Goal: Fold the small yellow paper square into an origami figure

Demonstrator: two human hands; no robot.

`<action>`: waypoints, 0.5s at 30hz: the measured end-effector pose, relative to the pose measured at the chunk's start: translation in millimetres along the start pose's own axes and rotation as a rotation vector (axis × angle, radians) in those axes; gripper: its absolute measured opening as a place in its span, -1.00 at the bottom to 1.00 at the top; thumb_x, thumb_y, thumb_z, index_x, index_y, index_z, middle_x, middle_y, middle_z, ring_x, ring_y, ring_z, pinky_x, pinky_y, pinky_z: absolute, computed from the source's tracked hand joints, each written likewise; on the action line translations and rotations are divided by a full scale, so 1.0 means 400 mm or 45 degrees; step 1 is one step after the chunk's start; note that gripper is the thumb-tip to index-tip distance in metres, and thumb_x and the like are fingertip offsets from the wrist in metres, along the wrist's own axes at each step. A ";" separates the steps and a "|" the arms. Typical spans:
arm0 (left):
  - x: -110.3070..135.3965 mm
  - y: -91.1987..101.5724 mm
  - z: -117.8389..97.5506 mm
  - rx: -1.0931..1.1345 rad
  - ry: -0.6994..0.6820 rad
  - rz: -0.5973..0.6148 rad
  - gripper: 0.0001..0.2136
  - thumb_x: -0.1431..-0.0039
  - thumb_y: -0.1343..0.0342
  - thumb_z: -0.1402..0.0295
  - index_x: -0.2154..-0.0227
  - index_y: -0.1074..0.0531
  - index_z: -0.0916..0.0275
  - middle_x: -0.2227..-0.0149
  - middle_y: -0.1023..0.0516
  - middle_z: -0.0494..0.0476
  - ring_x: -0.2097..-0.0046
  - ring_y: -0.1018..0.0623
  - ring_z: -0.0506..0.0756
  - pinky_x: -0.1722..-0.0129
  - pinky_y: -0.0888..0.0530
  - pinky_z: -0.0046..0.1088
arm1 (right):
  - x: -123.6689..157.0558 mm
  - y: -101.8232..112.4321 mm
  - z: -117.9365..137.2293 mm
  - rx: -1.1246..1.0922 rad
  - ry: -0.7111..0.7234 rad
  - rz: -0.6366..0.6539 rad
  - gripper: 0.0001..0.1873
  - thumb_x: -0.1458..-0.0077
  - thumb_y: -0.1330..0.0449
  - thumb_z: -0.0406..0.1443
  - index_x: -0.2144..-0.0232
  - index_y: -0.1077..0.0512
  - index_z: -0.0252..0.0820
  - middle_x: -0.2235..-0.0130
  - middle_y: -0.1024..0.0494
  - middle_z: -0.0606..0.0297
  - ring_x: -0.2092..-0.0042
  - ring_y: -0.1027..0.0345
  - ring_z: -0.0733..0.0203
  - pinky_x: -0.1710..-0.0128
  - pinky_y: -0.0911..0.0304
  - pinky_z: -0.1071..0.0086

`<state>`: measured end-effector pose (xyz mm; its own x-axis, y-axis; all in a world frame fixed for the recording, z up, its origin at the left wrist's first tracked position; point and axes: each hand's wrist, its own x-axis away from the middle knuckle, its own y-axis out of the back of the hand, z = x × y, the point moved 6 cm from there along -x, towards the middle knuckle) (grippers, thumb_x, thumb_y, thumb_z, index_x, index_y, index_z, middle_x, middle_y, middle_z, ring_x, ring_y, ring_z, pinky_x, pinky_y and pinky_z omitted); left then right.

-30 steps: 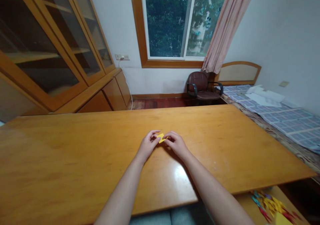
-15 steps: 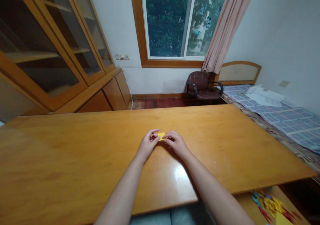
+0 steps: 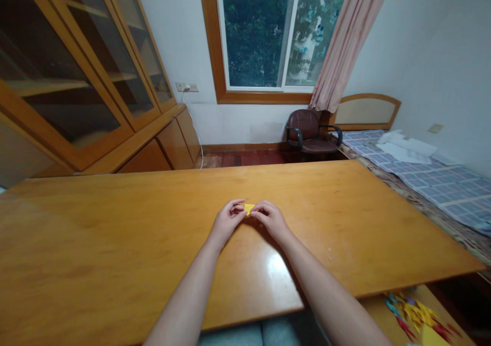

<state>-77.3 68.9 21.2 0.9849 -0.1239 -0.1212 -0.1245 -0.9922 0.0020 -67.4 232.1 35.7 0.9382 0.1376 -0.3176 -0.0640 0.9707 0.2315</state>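
Note:
A small piece of yellow paper is held between my two hands, near the middle of the wooden table. My left hand is closed on the paper's left side, thumb and fingertips pinching it. On the other side, my right hand pinches the right part with thumb and fingers. The fingers hide the paper's ends, so its full shape and folds cannot be made out.
Below the table's right front edge, several yellow, red and blue pieces lie beside a yellow sheet on a lower surface. Beyond the table stand a brown armchair, a bed and a glass-door cabinet.
The yellow paper has shifted or turned slightly between the fingers, and its visible outline differs. Both hands stay in nearly the same place, with the left thumb a little further right.

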 end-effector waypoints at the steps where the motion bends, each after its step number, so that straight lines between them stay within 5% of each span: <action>1: 0.000 -0.002 -0.001 0.012 0.000 0.005 -0.60 0.02 -0.24 0.26 0.10 -0.42 0.26 0.33 -0.50 0.06 0.24 -0.52 0.05 0.09 -0.47 -0.36 | -0.001 0.001 -0.001 -0.008 0.001 -0.010 -0.92 -0.06 -0.27 -0.28 0.42 -0.54 -0.15 0.36 -0.50 0.29 0.32 -0.38 0.23 0.28 -0.29 0.39; 15: 0.005 -0.014 0.019 0.092 0.037 0.061 -0.65 -0.01 -0.24 0.32 0.13 -0.35 0.26 0.37 -0.48 0.02 0.29 -0.56 0.04 0.17 -0.52 -0.38 | 0.003 0.001 -0.014 -0.088 -0.082 -0.042 -0.82 -0.11 -0.20 -0.18 0.39 -0.46 -0.18 0.41 -0.49 0.30 0.39 -0.38 0.25 0.35 -0.31 0.39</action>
<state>-75.7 74.2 13.2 0.9805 -0.1723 -0.0941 -0.1788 -0.9818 -0.0647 -68.0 233.6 30.4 0.9600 0.0948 -0.2635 -0.0543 0.9861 0.1569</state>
